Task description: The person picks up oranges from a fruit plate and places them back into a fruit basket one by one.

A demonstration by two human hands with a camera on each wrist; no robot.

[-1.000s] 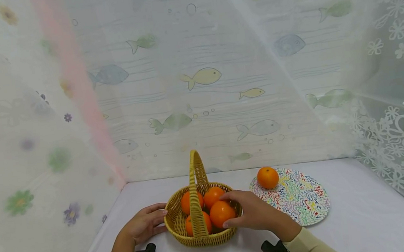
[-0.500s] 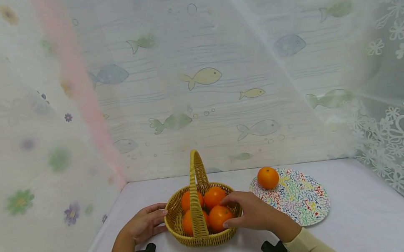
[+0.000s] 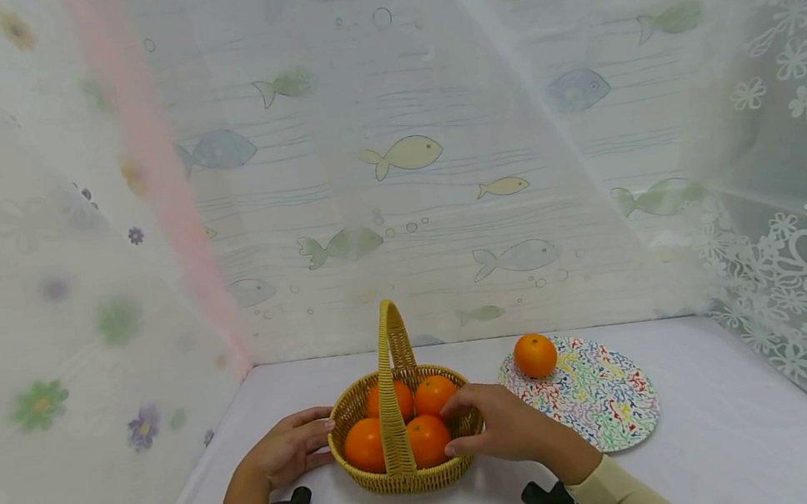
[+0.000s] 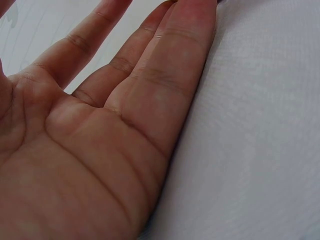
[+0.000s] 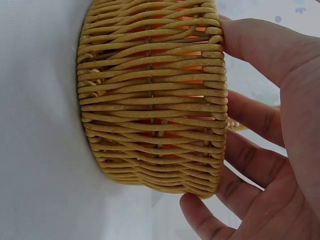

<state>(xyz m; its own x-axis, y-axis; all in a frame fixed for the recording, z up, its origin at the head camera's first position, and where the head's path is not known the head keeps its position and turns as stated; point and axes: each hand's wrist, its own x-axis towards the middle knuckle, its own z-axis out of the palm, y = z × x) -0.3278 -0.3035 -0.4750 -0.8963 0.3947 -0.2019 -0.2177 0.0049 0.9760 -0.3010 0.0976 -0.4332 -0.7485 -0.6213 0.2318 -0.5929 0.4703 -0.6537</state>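
A yellow wicker basket [image 3: 359, 476] with a tall arched handle stands on the table and holds several oranges [image 3: 363, 446]. My left hand [image 3: 295, 448] is at its left side, fingertips by the rim. In the left wrist view that palm [image 4: 95, 165] is bare and its fingers are extended. My right hand [image 3: 510, 425] hangs over the right rim, thumb and fingers spread. Its fingers reach inside, close to the right-hand oranges [image 3: 429, 440]; whether they touch is unclear. The right wrist view shows the woven wall [image 5: 155, 105] with orange showing through gaps.
Right of the basket lies a round mat [image 3: 618, 402] with a multicoloured pattern. A single orange [image 3: 535, 356] sits on its back left edge. White cloth [image 3: 730, 447] covers the table. Printed curtains [image 3: 397, 202] hang behind and at both sides.
Inside the basket the oranges have shifted: the front ones rolled left, away from my right hand, and the back ones moved slightly right. Both hands stay nearly still.
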